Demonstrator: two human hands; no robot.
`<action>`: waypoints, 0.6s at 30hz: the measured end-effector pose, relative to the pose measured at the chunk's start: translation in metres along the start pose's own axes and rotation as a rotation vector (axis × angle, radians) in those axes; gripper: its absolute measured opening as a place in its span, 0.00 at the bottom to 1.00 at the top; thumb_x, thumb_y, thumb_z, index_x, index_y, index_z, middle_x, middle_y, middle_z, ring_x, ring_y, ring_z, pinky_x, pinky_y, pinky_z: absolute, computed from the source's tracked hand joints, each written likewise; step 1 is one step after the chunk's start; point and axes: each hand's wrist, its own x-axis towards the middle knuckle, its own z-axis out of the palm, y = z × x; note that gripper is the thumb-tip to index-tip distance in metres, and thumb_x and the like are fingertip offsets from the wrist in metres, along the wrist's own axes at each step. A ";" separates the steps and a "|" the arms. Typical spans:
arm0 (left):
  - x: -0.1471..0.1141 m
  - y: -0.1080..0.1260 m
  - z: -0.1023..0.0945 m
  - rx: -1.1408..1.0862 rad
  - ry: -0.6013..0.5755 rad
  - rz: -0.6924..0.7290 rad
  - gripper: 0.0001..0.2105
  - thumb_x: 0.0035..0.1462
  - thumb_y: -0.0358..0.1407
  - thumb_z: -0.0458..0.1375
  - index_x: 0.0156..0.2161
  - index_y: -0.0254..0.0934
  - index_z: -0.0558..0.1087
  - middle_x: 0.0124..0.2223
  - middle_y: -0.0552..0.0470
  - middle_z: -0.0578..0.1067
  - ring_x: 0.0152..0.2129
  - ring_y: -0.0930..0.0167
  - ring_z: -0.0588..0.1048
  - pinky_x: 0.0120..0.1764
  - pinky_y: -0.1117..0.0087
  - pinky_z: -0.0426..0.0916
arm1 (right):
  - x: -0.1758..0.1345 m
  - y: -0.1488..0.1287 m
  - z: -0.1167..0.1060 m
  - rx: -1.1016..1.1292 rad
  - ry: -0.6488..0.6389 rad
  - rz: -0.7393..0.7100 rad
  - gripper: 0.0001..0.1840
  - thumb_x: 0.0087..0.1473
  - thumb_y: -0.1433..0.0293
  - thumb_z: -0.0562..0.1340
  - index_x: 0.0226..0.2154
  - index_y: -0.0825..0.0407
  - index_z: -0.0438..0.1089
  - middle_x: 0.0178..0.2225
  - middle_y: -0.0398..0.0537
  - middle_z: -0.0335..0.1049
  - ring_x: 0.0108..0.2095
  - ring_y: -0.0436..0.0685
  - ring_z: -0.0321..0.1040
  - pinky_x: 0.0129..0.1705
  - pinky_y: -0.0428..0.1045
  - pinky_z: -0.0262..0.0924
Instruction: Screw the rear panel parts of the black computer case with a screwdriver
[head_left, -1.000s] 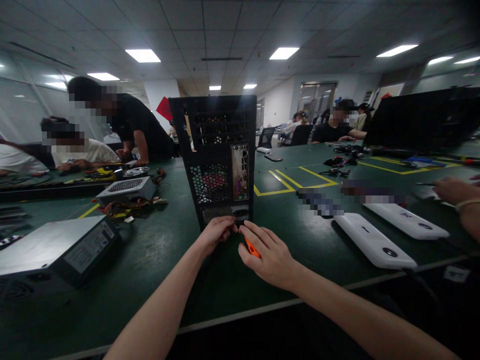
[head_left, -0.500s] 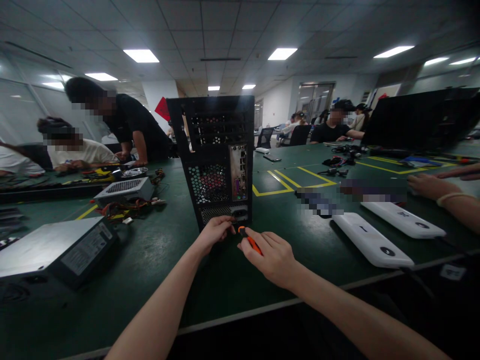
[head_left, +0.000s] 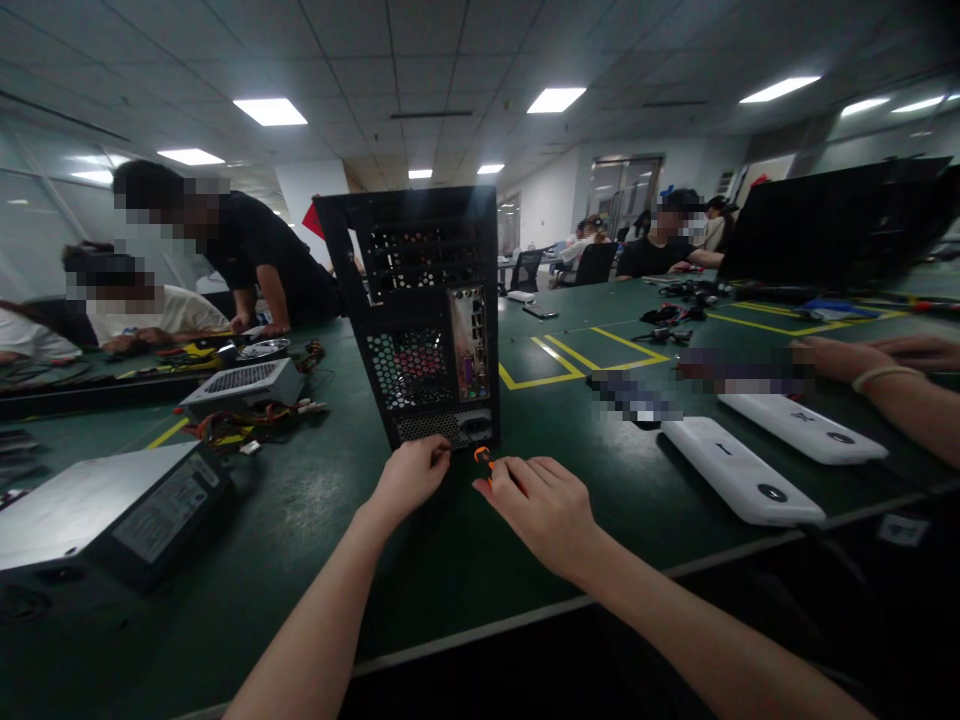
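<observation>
A black computer case [head_left: 356, 350] stands upright on the green table, its rear panel facing me. My left hand [head_left: 411, 478] is at the bottom left of that panel, fingers curled together in a pinch. Whether something small is between those fingertips is hidden. In my right hand [head_left: 544, 505] is an orange and black screwdriver [head_left: 484, 458], gripped by its handle just in front of the case's lower right corner. Its shaft cannot be made out. Above both hands are the power socket [head_left: 474, 426] and the metal port plate [head_left: 469, 345] of the case.
A loose power supply [head_left: 161, 505] lies at left, with another power supply [head_left: 244, 385] and cables behind it. Two white power banks [head_left: 742, 470] lie at right. Another person's hands [head_left: 855, 362] work at the right edge. More people sit or lean across the table.
My left hand has drawn back a little to the left, away from the screwdriver. The screwdriver has turned in my right hand, showing less of its orange handle. The view has shifted slightly.
</observation>
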 end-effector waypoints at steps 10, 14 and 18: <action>-0.005 0.013 0.005 -0.037 -0.064 -0.001 0.16 0.49 0.31 0.50 0.45 0.42 0.68 0.41 0.49 0.72 0.36 0.69 0.70 0.38 0.72 0.61 | 0.004 -0.022 -0.002 -0.009 -0.027 0.009 0.12 0.50 0.75 0.52 0.40 0.56 0.61 0.42 0.58 0.62 0.35 0.55 0.63 0.37 0.51 0.54; -0.007 0.016 0.005 -0.019 -0.090 -0.037 0.18 0.49 0.31 0.50 0.47 0.44 0.66 0.46 0.50 0.70 0.40 0.67 0.69 0.40 0.71 0.61 | 0.003 -0.021 -0.004 -0.048 -0.077 0.036 0.11 0.51 0.75 0.52 0.39 0.52 0.62 0.32 0.50 0.66 0.28 0.52 0.62 0.33 0.50 0.54; -0.007 0.017 0.006 -0.005 -0.112 -0.057 0.19 0.49 0.32 0.50 0.49 0.44 0.64 0.48 0.50 0.69 0.42 0.67 0.68 0.42 0.70 0.60 | 0.003 -0.024 -0.007 -0.040 -0.105 0.103 0.10 0.51 0.73 0.52 0.38 0.53 0.63 0.36 0.52 0.65 0.32 0.54 0.62 0.37 0.51 0.54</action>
